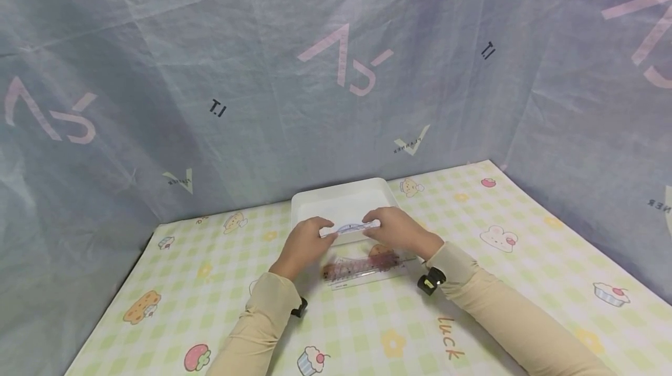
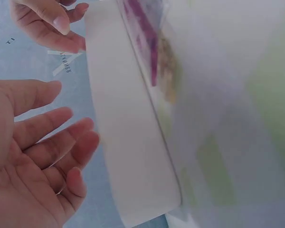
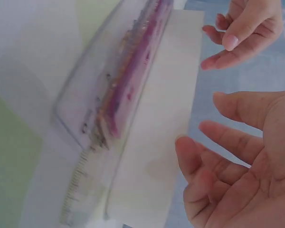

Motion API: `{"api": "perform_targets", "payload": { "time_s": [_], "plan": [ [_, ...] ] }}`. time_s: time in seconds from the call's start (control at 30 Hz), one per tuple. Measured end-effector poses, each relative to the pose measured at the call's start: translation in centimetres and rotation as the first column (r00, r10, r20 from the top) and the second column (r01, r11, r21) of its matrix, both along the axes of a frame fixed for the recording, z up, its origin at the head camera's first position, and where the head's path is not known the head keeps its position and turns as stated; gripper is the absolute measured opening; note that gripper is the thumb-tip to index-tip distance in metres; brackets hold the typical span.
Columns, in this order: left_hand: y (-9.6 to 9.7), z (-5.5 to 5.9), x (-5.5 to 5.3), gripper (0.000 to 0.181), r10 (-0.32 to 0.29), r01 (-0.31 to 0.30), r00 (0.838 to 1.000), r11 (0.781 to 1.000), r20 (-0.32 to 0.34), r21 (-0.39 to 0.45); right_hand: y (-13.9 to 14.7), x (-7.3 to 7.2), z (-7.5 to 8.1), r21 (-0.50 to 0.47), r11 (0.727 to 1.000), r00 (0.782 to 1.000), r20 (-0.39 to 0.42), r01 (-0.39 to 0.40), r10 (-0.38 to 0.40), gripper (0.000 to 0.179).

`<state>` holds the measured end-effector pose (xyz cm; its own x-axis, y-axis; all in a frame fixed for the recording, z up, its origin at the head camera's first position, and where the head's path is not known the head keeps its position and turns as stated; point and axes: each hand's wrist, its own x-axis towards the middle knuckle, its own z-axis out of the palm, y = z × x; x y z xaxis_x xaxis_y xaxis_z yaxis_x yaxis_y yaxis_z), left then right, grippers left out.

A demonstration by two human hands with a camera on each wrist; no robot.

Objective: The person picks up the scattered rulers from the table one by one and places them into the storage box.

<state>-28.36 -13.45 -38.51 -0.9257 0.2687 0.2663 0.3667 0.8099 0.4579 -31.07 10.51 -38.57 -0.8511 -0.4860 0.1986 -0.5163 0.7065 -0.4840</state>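
A white shallow tray (image 1: 341,195) stands near the back edge of the table. My left hand (image 1: 310,242) reaches over its near side from the left, my right hand (image 1: 396,229) from the right. Between the two hands, in the head view, shows a pale strip with a blue semicircle printed on it (image 1: 349,228). Both wrist views show loosely spread fingers at the tray's rim and nothing gripped in them. In front of the tray lie clear plastic pieces with pink-purple parts (image 1: 362,266). A clear ruler with scale marks (image 3: 73,190) lies among them.
A green-and-white checked tablecloth (image 1: 252,283) with cartoon prints covers the table. Blue-grey cloth (image 1: 252,102) hangs behind it and on both sides, close to the tray's back. A black wrist device (image 1: 431,281) sits at my right cuff.
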Motion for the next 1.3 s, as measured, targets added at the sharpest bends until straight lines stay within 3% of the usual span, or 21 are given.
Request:
{"api": "perform_targets", "payload": {
  "time_s": [0.3, 0.47, 0.73, 0.9, 1.03, 1.3],
  "plan": [
    [-0.7, 1.8, 0.9, 0.035, -0.021, 0.022, 0.997, 1.000, -0.077, 0.018, 1.4, 0.6, 2.6, 0.016, 0.996, 0.995, -0.051, -0.086, 0.087, 0.030],
    [-0.7, 2.2, 1.2, 0.034, -0.042, 0.044, 0.995, 0.999, -0.092, 0.016, 2.2, 0.9, 3.5, 0.037, 0.992, 0.993, -0.009, -0.120, 0.120, 0.030],
    [0.0, 1.6, 1.5, 0.029, -0.139, 0.140, 0.990, 0.989, 0.029, -0.044, 2.8, 1.2, 3.8, 0.084, 0.962, 0.955, 0.166, -0.260, 0.244, 0.036],
    [0.2, 1.2, 1.3, 0.030, -0.214, 0.223, 0.970, 0.973, 0.110, -0.068, 2.8, 0.8, 3.2, 0.131, 0.949, 0.948, 0.181, -0.286, 0.261, 0.028],
    [0.3, 1.0, 1.4, 0.031, -0.222, 0.235, 0.967, 0.967, 0.128, -0.095, 2.8, 0.5, 2.6, 0.143, 0.942, 0.942, 0.193, -0.304, 0.275, 0.028],
    [0.4, 0.5, 1.5, 0.031, -0.221, 0.245, 0.953, 0.964, 0.207, -0.100, 2.6, 0.5, 1.8, 0.143, 0.952, 0.941, 0.248, -0.270, 0.230, 0.025]
  ]
}}
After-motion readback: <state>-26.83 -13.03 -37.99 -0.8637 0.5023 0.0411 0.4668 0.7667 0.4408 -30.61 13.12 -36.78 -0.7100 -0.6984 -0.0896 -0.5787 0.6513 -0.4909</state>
